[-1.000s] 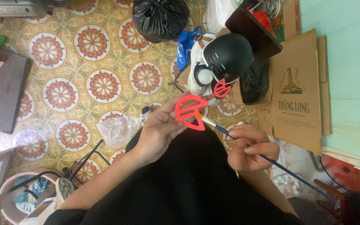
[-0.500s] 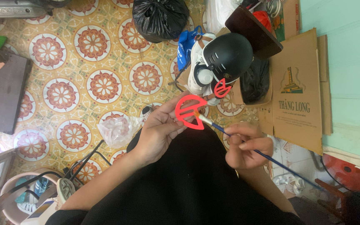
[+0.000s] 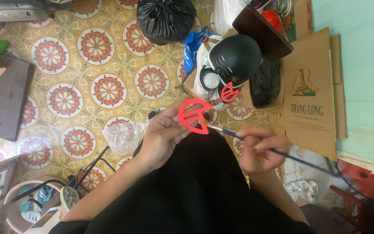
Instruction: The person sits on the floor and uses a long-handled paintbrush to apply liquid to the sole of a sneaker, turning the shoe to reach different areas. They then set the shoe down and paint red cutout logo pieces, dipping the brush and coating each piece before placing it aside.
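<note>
My left hand [image 3: 163,138] holds a flat red-orange cutout piece [image 3: 194,115], rounded with slots, up over my lap. My right hand [image 3: 260,148] grips a thin blue-handled paintbrush [image 3: 239,136]. Its tip touches the lower right edge of the red piece. A second, smaller red piece [image 3: 229,92] lies on the floor just beyond, beside a black helmet [image 3: 234,59]. My black clothing fills the lower middle of the view.
Patterned floor tiles lie all around. A black plastic bag [image 3: 165,19] sits at the top, a clear plastic bag [image 3: 122,135] by my left wrist. Flat cardboard [image 3: 310,93] leans on the green wall at right. A dark wooden board [image 3: 9,99] lies at left.
The brush tip has moved along the lower edge of the red piece, and my right hand has shifted slightly right. My left hand keeps the piece almost still.
</note>
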